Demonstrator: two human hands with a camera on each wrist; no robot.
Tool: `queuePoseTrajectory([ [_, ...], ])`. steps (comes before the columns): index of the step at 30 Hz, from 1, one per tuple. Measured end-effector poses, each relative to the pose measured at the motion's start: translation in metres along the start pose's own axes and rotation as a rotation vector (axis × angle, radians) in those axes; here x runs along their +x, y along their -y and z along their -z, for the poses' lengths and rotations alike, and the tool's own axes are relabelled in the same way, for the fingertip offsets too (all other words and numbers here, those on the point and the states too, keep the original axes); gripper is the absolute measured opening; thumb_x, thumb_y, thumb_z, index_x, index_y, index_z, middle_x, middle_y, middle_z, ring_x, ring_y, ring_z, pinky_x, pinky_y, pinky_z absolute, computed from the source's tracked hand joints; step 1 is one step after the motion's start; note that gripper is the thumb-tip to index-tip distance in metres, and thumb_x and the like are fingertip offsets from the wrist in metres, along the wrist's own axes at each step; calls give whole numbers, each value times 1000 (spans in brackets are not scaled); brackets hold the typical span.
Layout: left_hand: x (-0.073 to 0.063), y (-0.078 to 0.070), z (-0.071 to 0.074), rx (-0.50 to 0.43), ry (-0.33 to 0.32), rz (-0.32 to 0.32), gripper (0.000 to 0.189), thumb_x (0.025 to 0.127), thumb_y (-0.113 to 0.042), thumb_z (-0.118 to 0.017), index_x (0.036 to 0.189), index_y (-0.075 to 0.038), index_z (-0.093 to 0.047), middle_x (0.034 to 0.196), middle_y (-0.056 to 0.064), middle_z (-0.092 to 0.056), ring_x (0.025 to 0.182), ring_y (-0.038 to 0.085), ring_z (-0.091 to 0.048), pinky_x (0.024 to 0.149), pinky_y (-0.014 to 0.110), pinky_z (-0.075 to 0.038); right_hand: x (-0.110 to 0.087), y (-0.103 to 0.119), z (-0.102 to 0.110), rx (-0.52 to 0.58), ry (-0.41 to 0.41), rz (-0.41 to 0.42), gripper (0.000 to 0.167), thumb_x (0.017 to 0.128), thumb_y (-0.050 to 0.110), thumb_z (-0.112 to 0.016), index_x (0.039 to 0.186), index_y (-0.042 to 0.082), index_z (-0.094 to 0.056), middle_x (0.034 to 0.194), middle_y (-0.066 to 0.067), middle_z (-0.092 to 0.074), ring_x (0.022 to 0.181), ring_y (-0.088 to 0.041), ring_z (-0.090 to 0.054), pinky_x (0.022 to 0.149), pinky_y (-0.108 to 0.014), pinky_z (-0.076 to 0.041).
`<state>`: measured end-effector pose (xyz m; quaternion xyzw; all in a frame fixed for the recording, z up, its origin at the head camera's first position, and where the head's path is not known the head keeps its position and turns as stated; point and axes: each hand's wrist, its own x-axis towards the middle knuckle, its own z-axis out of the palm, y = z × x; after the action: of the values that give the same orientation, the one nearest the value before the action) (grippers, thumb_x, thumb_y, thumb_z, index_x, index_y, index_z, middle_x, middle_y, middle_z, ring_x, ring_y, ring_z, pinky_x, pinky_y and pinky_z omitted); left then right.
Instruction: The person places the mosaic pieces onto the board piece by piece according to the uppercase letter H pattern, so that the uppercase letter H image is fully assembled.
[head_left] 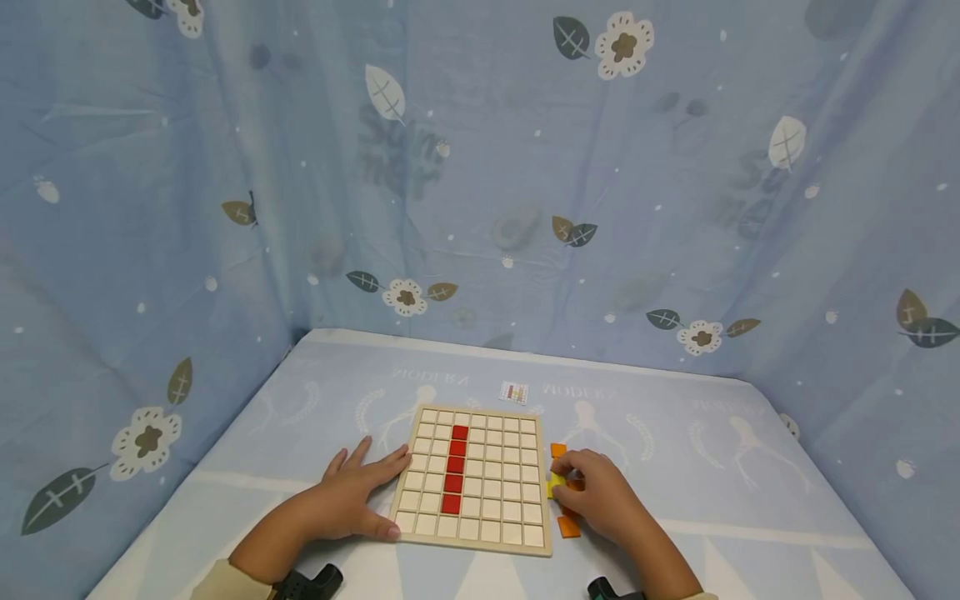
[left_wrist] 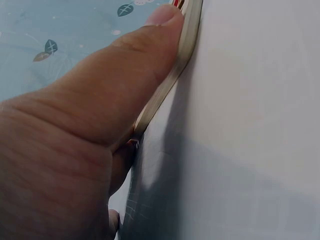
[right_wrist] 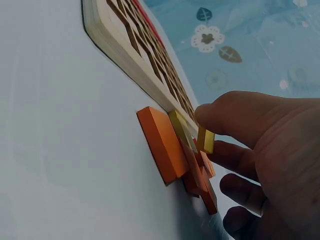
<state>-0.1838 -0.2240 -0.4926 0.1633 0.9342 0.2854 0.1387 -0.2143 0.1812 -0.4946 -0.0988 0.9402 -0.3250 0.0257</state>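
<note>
Probably light, stiff, hardly fragile; best held by opposite edges. Pinches the yellow tile between thumb and finger of the right hand, close to the orange tiles and right side of the board; rests the spread left hand on the opposite side.

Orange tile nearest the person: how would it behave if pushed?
The orange tile is probably stiff: its edges look straight. Squarish and flat-faced, it seems likelier to slide than roll. It may bump neighbouring tiles bunched close.

Left hand against board (wooden-edged)
</note>
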Motion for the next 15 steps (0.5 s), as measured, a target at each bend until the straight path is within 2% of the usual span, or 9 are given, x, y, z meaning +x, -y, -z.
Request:
queuePoseTrajectory([
  [9, 2, 0, 0, 14, 7, 16, 113, 68, -58, -90, 164, -28, -38, 172, -6, -30, 159, 52, 6, 122, 71, 10, 3, 9, -3, 96, 7, 64, 22, 91, 22, -83, 109, 26, -72, 107, 10, -66, 102, -14, -61, 87, -36, -56],
  [15, 2, 0, 1, 11, 11, 13, 115, 67, -60, -90, 164, -27, -38, 172, -6, -30, 159, 53, 6, 121, 72, 10, 6, 24, -6, 143, 9, 91, 21, 91, 19, -82, 108, 24, -71, 107, 8, -65, 94, -13, -62, 78, -29, -55],
])
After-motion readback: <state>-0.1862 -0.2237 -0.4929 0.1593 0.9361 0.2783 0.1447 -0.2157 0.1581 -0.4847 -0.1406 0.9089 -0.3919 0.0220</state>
